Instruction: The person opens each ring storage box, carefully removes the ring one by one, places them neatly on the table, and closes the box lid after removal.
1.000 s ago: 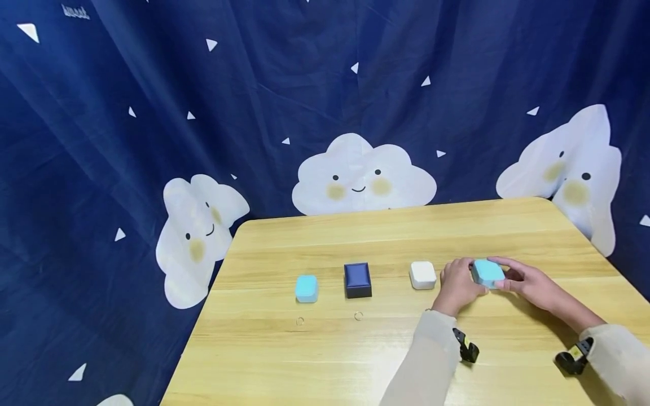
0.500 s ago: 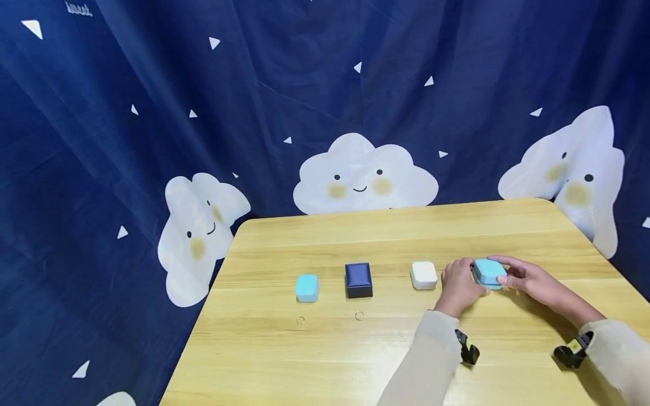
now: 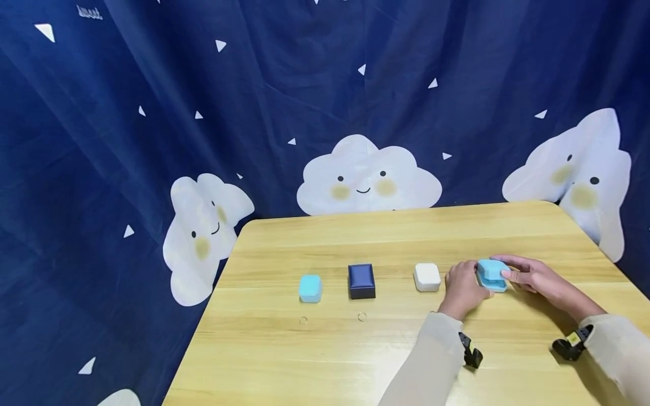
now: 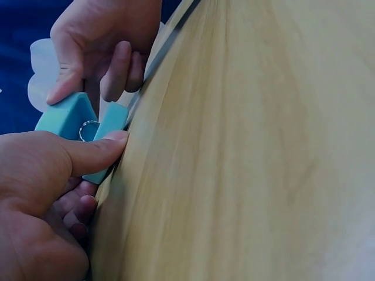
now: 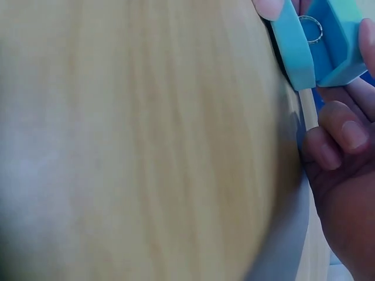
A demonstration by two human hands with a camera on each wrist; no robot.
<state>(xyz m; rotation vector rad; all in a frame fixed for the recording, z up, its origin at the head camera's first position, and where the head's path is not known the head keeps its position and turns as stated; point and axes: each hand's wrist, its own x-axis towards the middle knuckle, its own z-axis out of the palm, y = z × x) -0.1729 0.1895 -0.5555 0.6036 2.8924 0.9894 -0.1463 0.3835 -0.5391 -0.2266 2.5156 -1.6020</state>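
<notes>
At the table's right side a light blue ring box [image 3: 491,270] stands with its lid partly raised. My left hand [image 3: 463,290] holds the base from the left, its thumb along the front edge in the left wrist view. From the right, my right hand [image 3: 540,282] pinches the lid, with its thumb on the front of it. Inside the gap a ring [image 4: 81,132] stands upright in the base; the right wrist view shows this ring [image 5: 320,32] too. Part of the box lies behind the fingers.
To the left, in a row, stand a white box [image 3: 427,277], a dark blue box [image 3: 361,281] and another light blue box [image 3: 310,288], all with lids down. Two loose rings lie in front: one ring [image 3: 362,317] and another ring [image 3: 303,320]. A blue curtain [image 3: 325,67] hangs behind.
The light blue box's lid has gone from down to partly raised, tipped back by the right hand. The left hand has stayed at the base. The head view has shifted slightly.
</notes>
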